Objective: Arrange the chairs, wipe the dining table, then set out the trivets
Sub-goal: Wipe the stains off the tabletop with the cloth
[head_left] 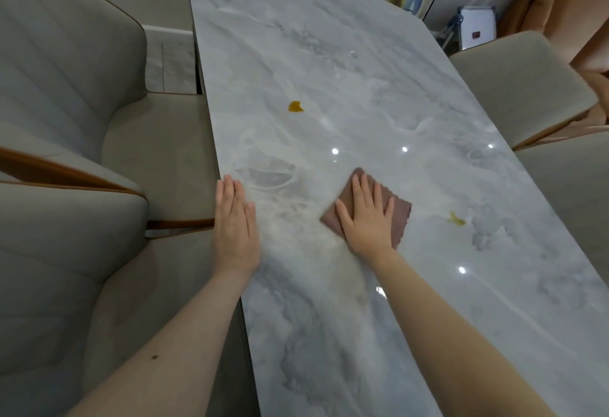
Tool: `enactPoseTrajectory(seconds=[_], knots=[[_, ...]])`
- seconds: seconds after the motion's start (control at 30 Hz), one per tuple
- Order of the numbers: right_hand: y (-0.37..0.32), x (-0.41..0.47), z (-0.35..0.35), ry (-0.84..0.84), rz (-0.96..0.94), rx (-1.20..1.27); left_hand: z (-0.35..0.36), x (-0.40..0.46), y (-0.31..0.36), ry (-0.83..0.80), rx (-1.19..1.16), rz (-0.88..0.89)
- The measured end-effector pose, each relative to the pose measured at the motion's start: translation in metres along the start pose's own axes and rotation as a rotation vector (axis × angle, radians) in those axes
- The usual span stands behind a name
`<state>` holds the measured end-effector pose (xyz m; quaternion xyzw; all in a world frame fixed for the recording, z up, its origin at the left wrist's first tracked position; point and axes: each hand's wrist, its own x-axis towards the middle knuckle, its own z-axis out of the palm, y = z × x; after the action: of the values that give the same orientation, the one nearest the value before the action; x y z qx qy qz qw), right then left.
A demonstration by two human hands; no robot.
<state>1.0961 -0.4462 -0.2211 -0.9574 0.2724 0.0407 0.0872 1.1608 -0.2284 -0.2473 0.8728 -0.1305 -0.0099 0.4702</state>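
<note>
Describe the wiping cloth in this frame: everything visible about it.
The cloth is a dusty pink-brown square of soft, slightly fuzzy fabric with mildly wavy edges. It lies flat on the glossy grey marble-look dining table, turned so one corner points away from the person. The right hand presses on it with straight, spread fingers and covers most of its near left part. The left hand rests flat at the table's edge, apart from it.

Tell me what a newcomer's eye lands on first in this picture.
First, the right hand pressing flat on a brown cloth near the middle of the glossy marble dining table. Next, two yellow-brown smears: one farther up the table beyond the hands, another just right of the cloth. The left hand rests flat at the table's left edge, beside the beige chairs.
</note>
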Motion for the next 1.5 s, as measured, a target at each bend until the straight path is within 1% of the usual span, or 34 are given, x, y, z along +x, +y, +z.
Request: enactPoseTrajectory(seconds=[0.07,0.13,0.2,0.27,0.33,0.4,0.43,0.5,0.57,0.67,0.73,0.8,0.9,0.97,1.03,1.1,1.17,1.23,1.3,1.33,1.4,1.5], knots=[[-0.028,0.027,0.002,0.007,0.055,-0.002,0.001,0.0,0.0,0.013,-0.004,0.006],[-0.061,0.039,0.008,0.01,0.009,0.01,0.001,0.001,-0.001,0.013,-0.013,0.005],[-0.09,0.029,0.014,0.004,-0.12,0.007,0.0,0.001,-0.002,0.008,-0.03,0.002],[-0.103,-0.005,0.017,0.01,-0.299,-0.013,-0.001,0.001,-0.002,0.002,-0.06,0.001],[-0.093,-0.055,0.015,-0.028,-0.446,-0.013,-0.001,0.001,-0.003,0.002,-0.084,-0.01],[-0.06,-0.096,0.014,-0.079,-0.541,-0.018,-0.001,0.0,-0.003,0.0,-0.112,-0.021],[-0.037,-0.107,0.015,-0.082,-0.559,-0.028,-0.001,0.0,-0.003,0.0,-0.126,-0.026],[0.003,-0.101,0.011,-0.06,-0.507,-0.032,-0.001,-0.001,-0.002,-0.012,-0.143,-0.039],[0.016,-0.072,0.005,-0.045,-0.377,-0.023,-0.001,-0.001,-0.001,-0.017,-0.155,-0.047],[-0.012,-0.021,0.006,-0.002,-0.179,-0.008,-0.001,0.0,-0.002,-0.012,-0.185,-0.053],[-0.045,0.001,0.01,0.009,-0.124,-0.018,-0.002,0.0,-0.003,-0.006,-0.201,-0.044],[-0.08,0.003,0.017,0.007,-0.169,-0.019,-0.002,0.002,-0.005,-0.015,-0.219,-0.053],[-0.11,-0.043,0.023,0.013,-0.39,-0.019,-0.005,0.003,-0.005,-0.04,-0.271,-0.068],[-0.097,-0.086,0.022,-0.032,-0.543,-0.033,-0.012,-0.001,-0.007,-0.03,-0.296,-0.061],[-0.064,-0.108,0.021,-0.079,-0.623,-0.036,-0.019,-0.009,-0.012,-0.017,-0.302,-0.11],[-0.036,-0.099,0.017,-0.07,-0.584,-0.032,-0.022,-0.022,-0.018,-0.033,-0.291,-0.169],[-0.035,-0.069,0.014,-0.04,-0.455,-0.017,-0.021,-0.033,-0.02,-0.068,-0.308,-0.207],[-0.06,-0.033,0.016,-0.02,-0.324,-0.012,-0.021,-0.039,-0.02,-0.081,-0.356,-0.233],[-0.095,-0.009,0.019,-0.016,-0.254,-0.004,-0.02,-0.04,-0.021,-0.085,-0.397,-0.232],[-0.113,-0.005,0.02,-0.019,-0.263,-0.01,-0.021,-0.039,-0.022,-0.089,-0.41,-0.228],[-0.138,-0.017,0.023,-0.025,-0.364,-0.017,-0.025,-0.037,-0.025,-0.098,-0.472,-0.254],[-0.132,-0.073,0.026,-0.047,-0.572,-0.021,-0.034,-0.04,-0.023,-0.111,-0.583,-0.333]])
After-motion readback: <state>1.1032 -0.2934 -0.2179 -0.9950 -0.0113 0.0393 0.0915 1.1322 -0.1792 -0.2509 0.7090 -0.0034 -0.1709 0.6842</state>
